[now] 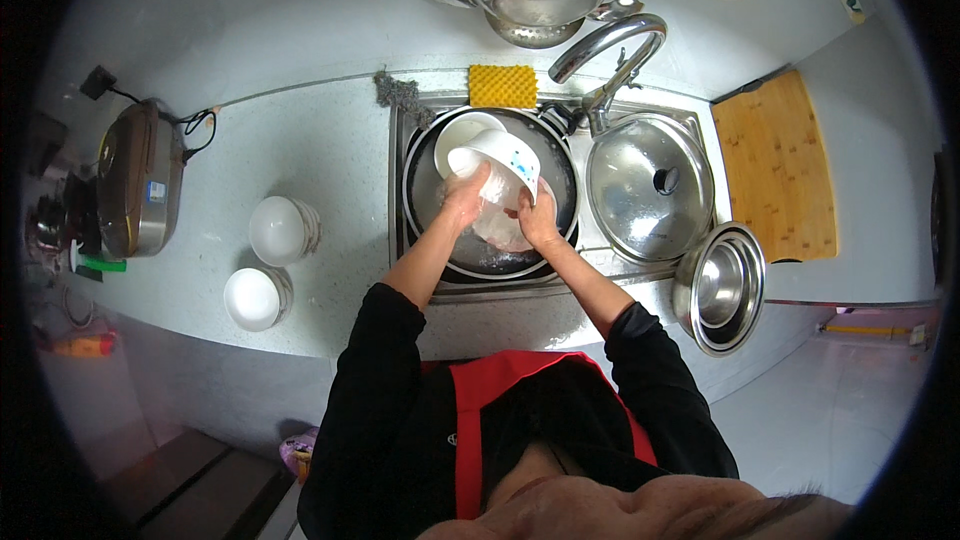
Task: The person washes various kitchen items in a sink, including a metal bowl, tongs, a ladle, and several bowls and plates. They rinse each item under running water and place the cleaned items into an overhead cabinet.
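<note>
My left hand [466, 193] grips the left rim of a white bowl with a blue pattern [516, 154], tilted over a large dark pan with a pale rim [410, 199] in the left sink basin. At the bowl's lower right edge, my right hand [536, 216] holds on with its fingers partly curled. Behind the tilted bowl, another white bowl [452, 136] sits in the pan. Water and a further pale bowl show under my hands, though the hands partly cover them.
Two stacks of white bowls [277, 231] [251, 300] stand on the left counter. A yellow sponge [502, 86] and steel wool [400, 94] lie behind the sink. The faucet [611, 52] arches above a glass lid [649, 195]; nested steel bowls [720, 289] stand at right.
</note>
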